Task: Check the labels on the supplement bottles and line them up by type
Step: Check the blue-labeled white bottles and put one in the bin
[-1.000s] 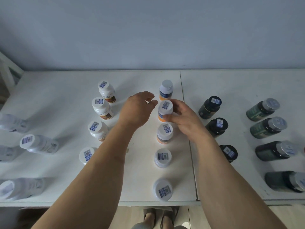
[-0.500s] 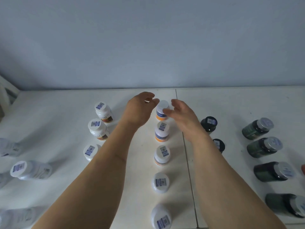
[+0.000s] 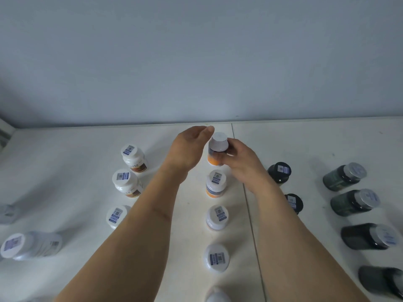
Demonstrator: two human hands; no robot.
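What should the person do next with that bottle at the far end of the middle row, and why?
Probably turn it to read the label. The right hand grips the orange-banded bottle at the head of its row; the left hand hovers open beside it.

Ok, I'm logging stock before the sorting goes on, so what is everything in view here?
orange-banded bottles: five, white caps, centre column; the nearest is cut off by the frame edge
brown-labelled bottles: three, white, column left of centre; the nearest is partly behind a forearm
pale bottles: at least two, whitish, far left, blurred
black-capped bottles: two, dark, just right of the table seam
silver-capped bottles: four, dark green, far right column
table: two tops joined, white, underneath
wall: one, pale grey-blue, behind
left hand: open, beside the farthest orange-banded bottle
right hand: grips that bottle
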